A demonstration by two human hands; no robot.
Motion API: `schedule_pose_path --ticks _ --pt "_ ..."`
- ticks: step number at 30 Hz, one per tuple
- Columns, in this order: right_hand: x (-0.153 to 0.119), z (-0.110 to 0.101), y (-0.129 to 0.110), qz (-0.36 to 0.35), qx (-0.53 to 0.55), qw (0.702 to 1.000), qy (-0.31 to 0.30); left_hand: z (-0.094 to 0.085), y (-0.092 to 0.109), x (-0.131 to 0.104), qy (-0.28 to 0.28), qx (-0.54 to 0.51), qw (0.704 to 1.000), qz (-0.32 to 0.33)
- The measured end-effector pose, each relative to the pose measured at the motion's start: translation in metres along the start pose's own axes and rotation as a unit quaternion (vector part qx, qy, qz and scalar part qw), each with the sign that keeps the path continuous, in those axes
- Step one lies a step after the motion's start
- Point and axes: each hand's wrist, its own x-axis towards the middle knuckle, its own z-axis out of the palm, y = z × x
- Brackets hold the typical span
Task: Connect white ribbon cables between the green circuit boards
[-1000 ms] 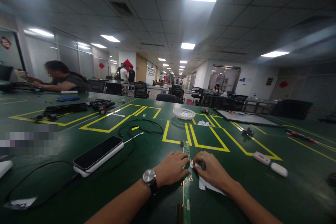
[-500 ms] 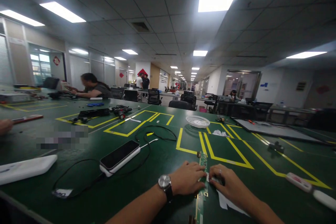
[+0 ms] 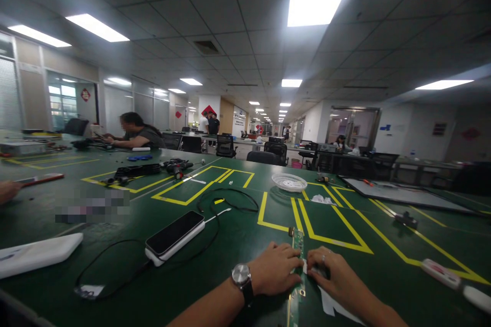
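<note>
Head view, entries from the grip outward, places taken from the circuit board.

Left hand: mine, fingers laid over the board's left edge and face; whether they clamp or only press, I cannot tell.

Right hand: mine, fingertips drawn narrow at the board's right edge, by a small white piece; too small to tell if pinched.

Circuit board: one, green, narrow, lying between my hands, long axis running away from me; left hand nearer, overlapping it, right hand just beside.

White paper strips: right of the board, below my right hand.

Wristwatch: left of the board, on my left wrist.

Phone, atop a white base: farther left of the board.

White basket: beyond the board's far end.
</note>
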Motion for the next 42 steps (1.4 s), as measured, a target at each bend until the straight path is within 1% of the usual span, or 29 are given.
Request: schedule_pose_path --ticks 4,6,7,8,10,14,15,17,19,22,25,27,30,33,35,38,42 --pt "0.0 -0.009 -0.003 -0.01 0.013 1.0 -0.02 -0.004 0.0 -0.001 -0.009 -0.028 1.0 -0.007" --pt "0.001 -0.012 -0.002 -0.017 0.023 0.999 -0.014 -0.007 0.0 -0.001 -0.009 -0.051 0.998 -0.018" --pt "0.002 -0.012 -0.001 -0.019 0.026 0.999 -0.005 -0.009 -0.001 0.0 0.0 -0.061 0.998 -0.026" --pt "0.003 -0.012 -0.001 -0.019 0.029 0.999 0.004 -0.011 -0.001 0.0 0.015 -0.068 0.997 -0.036" --pt "0.004 -0.012 -0.003 -0.014 0.031 0.999 0.007 -0.013 -0.003 0.001 0.064 -0.075 0.993 -0.063" --pt "0.002 -0.011 -0.015 -0.006 0.036 0.998 -0.058 -0.017 -0.007 0.004 0.169 -0.08 0.974 -0.131" --pt "0.002 -0.011 -0.017 -0.005 0.036 0.997 -0.07 -0.018 -0.008 0.004 0.185 -0.082 0.969 -0.14" --pt "0.002 -0.012 -0.018 0.002 0.028 0.997 -0.072 -0.018 -0.009 0.004 0.199 -0.086 0.966 -0.142" --pt "0.004 -0.013 -0.012 0.019 0.004 0.998 -0.063 -0.018 -0.009 0.004 0.19 -0.083 0.97 -0.129" --pt "0.004 -0.014 0.011 0.08 -0.069 0.993 -0.051 -0.018 -0.006 0.003 0.161 -0.065 0.979 -0.11" --pt "-0.001 -0.014 0.042 0.181 -0.141 0.973 -0.03 -0.019 -0.002 0.002 0.138 -0.046 0.984 -0.103" --pt "-0.007 -0.011 0.061 0.243 -0.161 0.956 -0.016 -0.02 0.0 0.001 0.121 -0.027 0.987 -0.1" --pt "-0.012 0.0 0.079 0.279 -0.184 0.942 -0.001 -0.018 0.003 0.0 0.091 0.007 0.992 -0.092" --pt "-0.01 0.012 0.085 0.289 -0.228 0.93 0.013 -0.015 0.007 0.001 0.072 0.029 0.994 -0.082" --pt "-0.008 0.014 0.085 0.298 -0.232 0.926 0.015 -0.013 0.008 0.002 0.069 0.038 0.994 -0.079" --pt "-0.007 0.012 0.082 0.304 -0.214 0.929 0.004 -0.011 0.009 0.002 0.063 0.044 0.994 -0.076" --pt "-0.008 0.008 0.076 0.328 -0.21 0.921 -0.016 -0.012 0.01 0.0 0.05 0.04 0.996 -0.064"
